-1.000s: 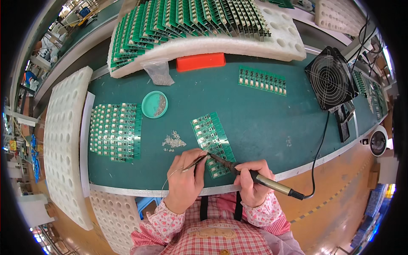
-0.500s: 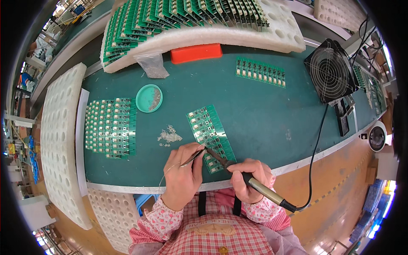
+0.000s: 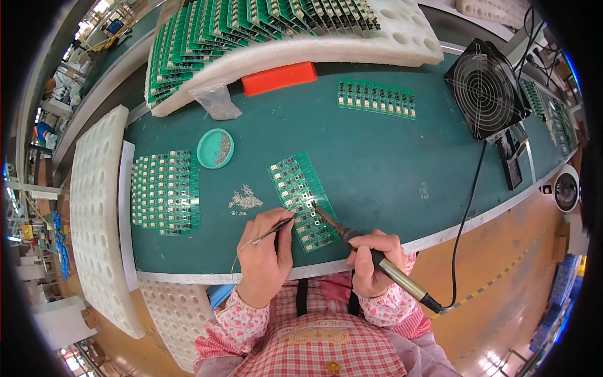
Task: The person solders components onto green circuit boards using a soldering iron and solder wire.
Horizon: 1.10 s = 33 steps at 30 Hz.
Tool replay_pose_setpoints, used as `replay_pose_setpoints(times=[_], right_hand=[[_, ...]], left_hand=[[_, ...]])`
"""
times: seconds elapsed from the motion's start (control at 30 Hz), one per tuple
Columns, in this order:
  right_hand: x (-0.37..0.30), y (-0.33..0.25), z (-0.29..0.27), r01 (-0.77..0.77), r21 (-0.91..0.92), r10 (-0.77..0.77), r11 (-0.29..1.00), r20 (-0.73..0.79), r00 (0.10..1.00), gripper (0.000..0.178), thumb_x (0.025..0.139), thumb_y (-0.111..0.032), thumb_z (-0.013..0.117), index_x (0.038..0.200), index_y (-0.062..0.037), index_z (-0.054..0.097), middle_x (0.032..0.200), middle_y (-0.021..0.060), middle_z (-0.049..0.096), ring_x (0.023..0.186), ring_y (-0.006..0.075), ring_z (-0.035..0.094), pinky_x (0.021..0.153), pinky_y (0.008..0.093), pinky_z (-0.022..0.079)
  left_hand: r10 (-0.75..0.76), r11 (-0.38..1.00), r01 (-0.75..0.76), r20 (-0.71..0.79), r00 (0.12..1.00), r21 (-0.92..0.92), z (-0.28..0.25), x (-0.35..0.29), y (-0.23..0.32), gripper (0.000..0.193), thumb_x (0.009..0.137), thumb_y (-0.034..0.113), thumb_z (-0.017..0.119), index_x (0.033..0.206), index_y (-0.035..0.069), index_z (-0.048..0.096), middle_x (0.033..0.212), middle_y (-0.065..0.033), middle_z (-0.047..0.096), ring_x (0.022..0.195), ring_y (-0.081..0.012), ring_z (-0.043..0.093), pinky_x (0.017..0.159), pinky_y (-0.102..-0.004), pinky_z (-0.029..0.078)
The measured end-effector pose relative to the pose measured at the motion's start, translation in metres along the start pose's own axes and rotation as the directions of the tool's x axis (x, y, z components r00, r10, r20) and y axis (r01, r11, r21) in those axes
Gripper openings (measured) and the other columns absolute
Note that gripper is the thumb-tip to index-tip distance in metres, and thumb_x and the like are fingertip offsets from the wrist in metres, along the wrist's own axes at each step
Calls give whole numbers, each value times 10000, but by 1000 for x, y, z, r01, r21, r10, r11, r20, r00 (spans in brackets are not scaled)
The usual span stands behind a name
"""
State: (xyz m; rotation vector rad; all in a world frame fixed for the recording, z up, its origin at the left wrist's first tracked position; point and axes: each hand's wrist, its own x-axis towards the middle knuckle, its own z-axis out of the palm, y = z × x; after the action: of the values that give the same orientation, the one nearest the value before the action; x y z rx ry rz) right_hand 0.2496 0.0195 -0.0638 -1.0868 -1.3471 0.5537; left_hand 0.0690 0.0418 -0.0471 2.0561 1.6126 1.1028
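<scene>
A green circuit board panel [image 3: 291,181] lies slanted near the table's front edge, bearing rows of small white and black parts. My left hand [image 3: 260,264] is closed at its lower left side, pinching dark tweezers [image 3: 274,230] together with a thin solder wire [image 3: 233,269] that loops down past the wrist. Their tips reach the panel's left side. In my right hand [image 3: 380,261] is a soldering iron [image 3: 402,280], its fingers wrapped round the handle. The iron's tip points at the middle of the panel; whether it touches cannot be made out.
Loose small parts [image 3: 245,200] lie left of the panel, near a green dish [image 3: 215,149]. Several joined boards [image 3: 164,195] are at left, another panel [image 3: 377,99] far right. A foam rack [image 3: 314,55] of boards, red box [image 3: 279,78], plastic bag [image 3: 217,102] and fan [image 3: 482,91] stand behind.
The iron's tip has moved right, away from the tweezers' tips and over the panel's middle. My left hand still grips the tweezers and wire. The whole view has shifted slightly.
</scene>
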Motion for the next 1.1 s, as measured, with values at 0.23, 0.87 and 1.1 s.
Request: replay_pose_setpoints(times=[0.23, 0.87, 1.1], right_hand=[[2, 1, 0, 79, 56, -78, 995, -8, 997, 191, 795, 43, 704, 971, 1, 643, 709, 103, 666, 507, 209, 575, 479, 306, 452], [23, -7, 22, 226, -487, -34, 844, 372, 928, 790, 717, -191, 868, 1396, -49, 492, 1097, 111, 614, 920, 267, 605, 828, 407, 432], [22, -7, 19, 224, -479, -47, 849, 354, 934, 751, 727, -193, 873, 1367, -27, 516, 1096, 110, 637, 918, 264, 616, 816, 390, 446]], left_hand=[[-44, 999, 44, -6, 999, -5, -2, -3, 0, 148, 863, -78, 673, 1004, -38, 655, 1033, -133, 690, 823, -262, 683, 732, -325, 541], [-265, 962, 255, -121, 957, -94, -28, -8, -23, 122, 960, -2, 626, 1079, -27, 634, 893, -78, 698, 784, -138, 697, 715, -247, 518], [-255, 967, 249, -115, 960, -59, -26, -4, -23, 94, 917, -16, 662, 1000, -31, 620, 1011, -121, 704, 759, -215, 712, 687, -307, 549]])
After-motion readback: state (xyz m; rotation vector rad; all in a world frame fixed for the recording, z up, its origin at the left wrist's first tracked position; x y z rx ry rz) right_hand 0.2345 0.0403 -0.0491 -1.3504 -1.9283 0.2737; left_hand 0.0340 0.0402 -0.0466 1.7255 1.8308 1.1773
